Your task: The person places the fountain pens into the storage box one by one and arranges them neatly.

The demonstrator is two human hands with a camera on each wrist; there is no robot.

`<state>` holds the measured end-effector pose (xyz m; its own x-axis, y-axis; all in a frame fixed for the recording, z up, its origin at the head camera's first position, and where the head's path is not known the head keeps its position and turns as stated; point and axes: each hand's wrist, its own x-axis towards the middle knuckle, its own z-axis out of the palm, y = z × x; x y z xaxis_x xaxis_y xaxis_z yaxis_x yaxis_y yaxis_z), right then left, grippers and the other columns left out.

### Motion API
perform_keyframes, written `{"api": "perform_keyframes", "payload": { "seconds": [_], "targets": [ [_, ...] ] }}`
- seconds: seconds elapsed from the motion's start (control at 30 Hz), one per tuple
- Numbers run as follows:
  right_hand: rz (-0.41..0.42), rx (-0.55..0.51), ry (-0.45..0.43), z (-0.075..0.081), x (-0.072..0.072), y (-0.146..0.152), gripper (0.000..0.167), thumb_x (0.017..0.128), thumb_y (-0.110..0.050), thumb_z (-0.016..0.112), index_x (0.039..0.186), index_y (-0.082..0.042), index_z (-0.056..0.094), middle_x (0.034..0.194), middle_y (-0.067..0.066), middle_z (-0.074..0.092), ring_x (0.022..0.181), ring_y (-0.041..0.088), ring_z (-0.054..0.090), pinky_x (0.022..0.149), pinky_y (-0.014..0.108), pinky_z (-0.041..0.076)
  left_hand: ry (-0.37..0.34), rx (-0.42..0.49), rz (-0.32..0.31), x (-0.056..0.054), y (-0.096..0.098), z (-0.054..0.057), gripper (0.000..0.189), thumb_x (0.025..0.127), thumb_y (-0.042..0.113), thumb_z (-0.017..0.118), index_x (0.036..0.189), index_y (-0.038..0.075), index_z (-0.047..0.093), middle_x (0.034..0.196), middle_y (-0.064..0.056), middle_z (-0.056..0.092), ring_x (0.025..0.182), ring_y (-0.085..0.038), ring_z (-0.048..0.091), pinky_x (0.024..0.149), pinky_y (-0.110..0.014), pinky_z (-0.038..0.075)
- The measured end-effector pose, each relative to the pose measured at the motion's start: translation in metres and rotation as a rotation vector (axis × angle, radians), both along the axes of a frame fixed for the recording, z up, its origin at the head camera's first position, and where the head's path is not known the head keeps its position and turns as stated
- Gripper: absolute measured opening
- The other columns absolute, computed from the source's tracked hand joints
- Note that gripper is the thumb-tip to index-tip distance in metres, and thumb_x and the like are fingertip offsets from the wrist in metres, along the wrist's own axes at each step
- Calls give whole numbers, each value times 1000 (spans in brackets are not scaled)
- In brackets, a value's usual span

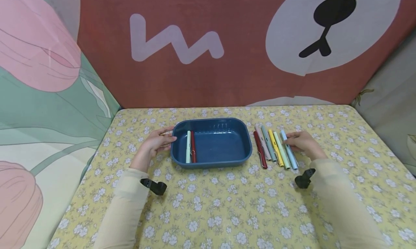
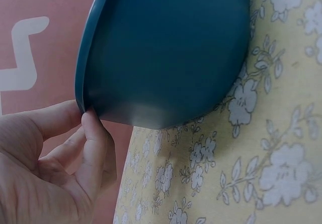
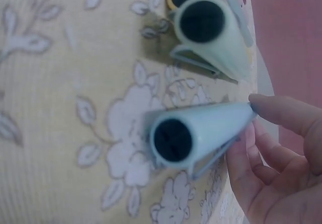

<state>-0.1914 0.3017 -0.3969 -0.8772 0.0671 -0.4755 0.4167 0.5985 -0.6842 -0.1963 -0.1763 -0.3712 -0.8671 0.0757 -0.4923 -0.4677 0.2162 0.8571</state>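
My left hand pinches the left rim of a dark blue plastic tray between thumb and fingers. Inside the tray, at its left end, a pale green pen and a dark red pen lie side by side. To the right of the tray, my right hand pinches the far part of a light blue pen; in the right wrist view the near end of this light blue pen shows a round dark end and a clip. Just left of it lies another pale green pen.
Further left in the same row lie a yellow pen, a grey-teal pen, a pale pink pen and a second dark red pen. A yellow flowered cloth covers the table, and a printed red-brown curtain hangs behind it.
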Motion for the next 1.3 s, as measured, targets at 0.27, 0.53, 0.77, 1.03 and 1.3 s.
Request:
{"api": "perform_keyframes", "payload": {
  "seconds": [0.27,0.53,0.77,1.03,1.3],
  "targets": [
    [-12,-41,19,7,3,4,61,96,-23,55,145,7,33,117,12,58,74,-7,55,82,23,55,-2,2,-6,0,-1,0,59,97,11,56,150,20,33,150,-13,33,62,3,53,58,-12,51],
    [-8,-100,29,15,5,9,67,97,-29,55,148,4,27,93,-16,54,76,-8,56,81,22,52,-4,0,-4,1,-1,0,59,97,11,55,150,20,33,150,-14,33,64,2,54,57,-12,50],
    [-54,-164,67,21,4,9,67,97,-28,54,149,4,25,85,-22,56,74,-11,57,80,18,54,-4,1,-6,1,0,0,59,97,10,55,151,20,33,152,-15,32,64,2,55,57,-12,51],
    [-169,-290,95,28,3,5,72,96,-30,57,152,-2,21,85,-24,54,75,-10,58,72,12,53,2,-4,-2,1,0,1,59,97,11,56,150,20,33,150,-15,33,63,2,54,58,-12,51],
    [-282,-453,91,33,1,0,78,94,-28,61,154,-7,16,101,-15,48,81,-9,54,74,7,51,1,-1,1,1,0,2,59,96,11,57,150,20,34,138,-9,41,62,2,52,59,-13,51]
  ]
}}
